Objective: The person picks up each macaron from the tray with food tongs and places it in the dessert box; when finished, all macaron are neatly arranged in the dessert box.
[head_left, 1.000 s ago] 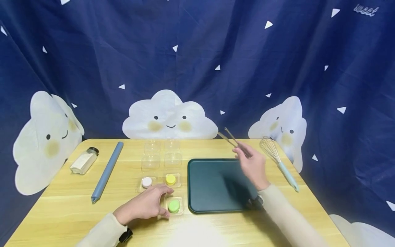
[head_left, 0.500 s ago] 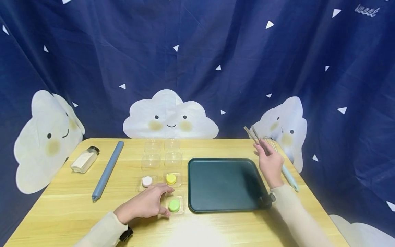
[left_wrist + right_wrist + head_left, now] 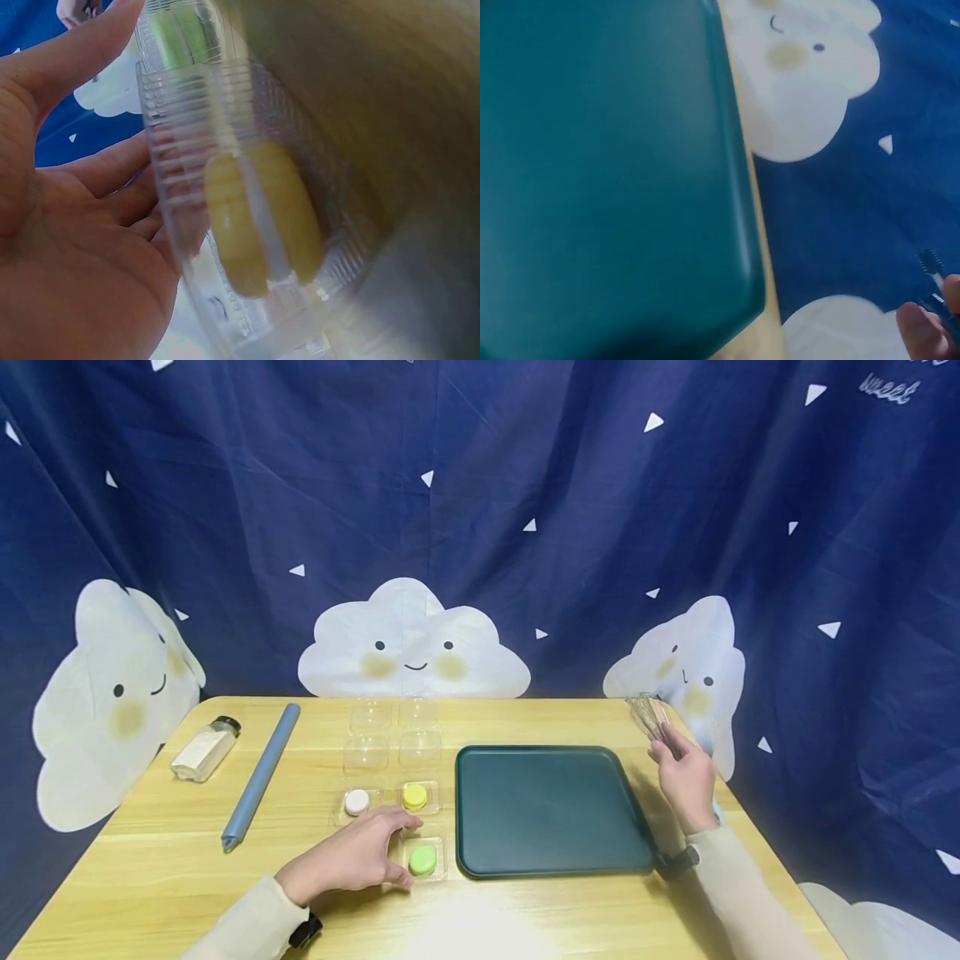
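Note:
My right hand [image 3: 686, 781] pinches a pair of small tongs, whose toothed tips [image 3: 931, 262] show in the right wrist view; it hovers over the whisk [image 3: 645, 714] at the table's right side. Spread and loosely bent, my left hand [image 3: 348, 856] rests by the clear plastic boxes, thumb and forefinger close to the one with a green macaron [image 3: 423, 860]. Just beyond it sit a white macaron [image 3: 356, 802] and a yellow macaron [image 3: 415, 796], each in a box. The left wrist view shows a mustard-yellow macaron [image 3: 262, 217] in a box against that hand, hidden from the head view.
A dark green tray [image 3: 555, 810] lies between the hands. Several clear lids [image 3: 393, 735] stand behind the macarons. On the left are a blue-grey rod [image 3: 261, 777] and a black-lidded jar of white powder [image 3: 205, 750]. A blue cloud-print curtain [image 3: 480, 527] hangs behind the table.
My right hand has moved rightward with the tongs, from over the tray to the whisk, and has come lower. The left hand has stayed put.

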`<state>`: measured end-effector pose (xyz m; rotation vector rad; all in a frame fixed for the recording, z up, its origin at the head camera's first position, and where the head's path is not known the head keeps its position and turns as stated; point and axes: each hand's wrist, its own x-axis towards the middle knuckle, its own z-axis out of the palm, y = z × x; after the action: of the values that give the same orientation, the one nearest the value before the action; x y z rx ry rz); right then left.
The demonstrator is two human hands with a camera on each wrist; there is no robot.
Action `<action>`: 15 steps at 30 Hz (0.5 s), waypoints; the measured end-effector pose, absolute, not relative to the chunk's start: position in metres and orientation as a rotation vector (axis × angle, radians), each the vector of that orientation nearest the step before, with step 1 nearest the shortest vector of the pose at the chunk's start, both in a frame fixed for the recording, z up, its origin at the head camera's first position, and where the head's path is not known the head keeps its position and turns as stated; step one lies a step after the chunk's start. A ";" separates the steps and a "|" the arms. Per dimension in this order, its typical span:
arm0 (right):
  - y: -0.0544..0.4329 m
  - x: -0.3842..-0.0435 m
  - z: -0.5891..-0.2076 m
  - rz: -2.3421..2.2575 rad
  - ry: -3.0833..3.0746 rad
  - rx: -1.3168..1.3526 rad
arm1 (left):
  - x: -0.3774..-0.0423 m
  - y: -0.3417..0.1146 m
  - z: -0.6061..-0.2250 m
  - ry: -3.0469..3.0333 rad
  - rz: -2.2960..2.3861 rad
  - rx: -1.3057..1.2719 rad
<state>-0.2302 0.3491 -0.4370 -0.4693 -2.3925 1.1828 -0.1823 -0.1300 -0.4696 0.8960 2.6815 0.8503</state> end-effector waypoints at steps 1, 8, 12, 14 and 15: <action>0.352 -0.229 -0.439 1.143 -2.426 -0.484 | -0.182 -0.130 -0.470 2.682 0.850 0.897; 0.370 -0.227 -0.452 1.136 -2.581 -0.452 | -0.182 -0.130 -0.469 2.688 0.842 0.895; 0.378 -0.226 -0.458 1.098 -2.685 -0.421 | -0.182 -0.130 -0.469 2.687 0.842 0.895; 0.381 -0.225 -0.461 1.100 -2.727 -0.406 | -0.181 -0.130 -0.469 2.687 0.842 0.894; 0.383 -0.224 -0.463 1.105 -2.745 -0.397 | -0.181 -0.130 -0.469 2.688 0.842 0.894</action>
<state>-0.2245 0.3825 -0.4627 -0.3971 -2.7449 1.1053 -0.1813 -0.1299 -0.4687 0.8941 2.6876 0.8422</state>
